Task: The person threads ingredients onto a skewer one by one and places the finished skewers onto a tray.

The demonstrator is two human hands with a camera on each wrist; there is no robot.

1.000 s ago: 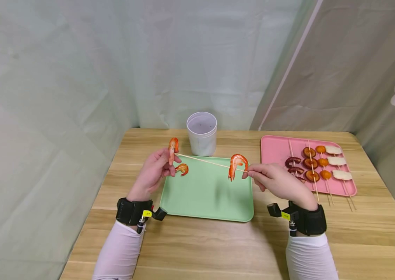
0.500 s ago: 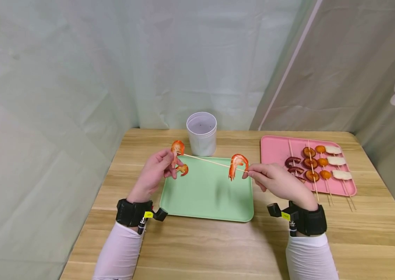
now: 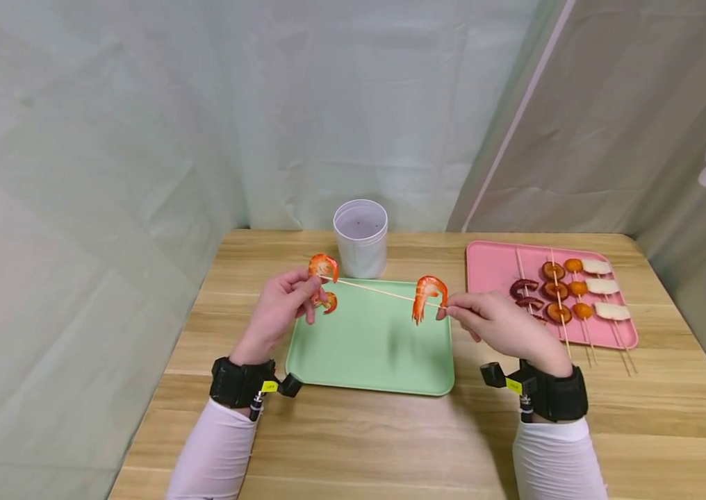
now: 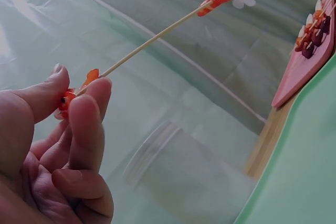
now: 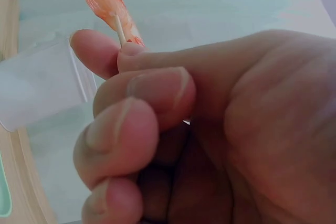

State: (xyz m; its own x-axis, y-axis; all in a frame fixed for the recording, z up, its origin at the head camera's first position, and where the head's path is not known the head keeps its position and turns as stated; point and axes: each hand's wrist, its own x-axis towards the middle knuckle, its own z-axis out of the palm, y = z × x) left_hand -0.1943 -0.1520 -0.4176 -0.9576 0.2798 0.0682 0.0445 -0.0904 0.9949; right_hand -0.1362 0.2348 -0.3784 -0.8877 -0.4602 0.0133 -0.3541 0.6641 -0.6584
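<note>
A thin wooden skewer (image 3: 372, 289) spans the air above the green tray (image 3: 370, 347). My right hand (image 3: 453, 311) pinches its right end, beside an orange shrimp (image 3: 427, 292) threaded on it. My left hand (image 3: 310, 286) pinches a second shrimp (image 3: 322, 266) at the skewer's pointed left tip. A third shrimp (image 3: 329, 302) shows just below my left fingers; whether it lies on the tray or is held I cannot tell. In the left wrist view, thumb and forefinger (image 4: 86, 103) hold the shrimp (image 4: 65, 101) on the tip. The right wrist view shows fingers (image 5: 131, 85) curled round the skewer (image 5: 120, 29).
A white cup (image 3: 360, 237) stands behind the green tray. A pink tray (image 3: 490, 267) at the right holds several filled skewers with round brown, orange and white pieces. The wooden table (image 3: 353, 437) extends toward me. A curtain hangs behind.
The shrimp in my left hand has turned and moved slightly right onto the skewer tip. My right hand and its shrimp shifted a little to the right.
</note>
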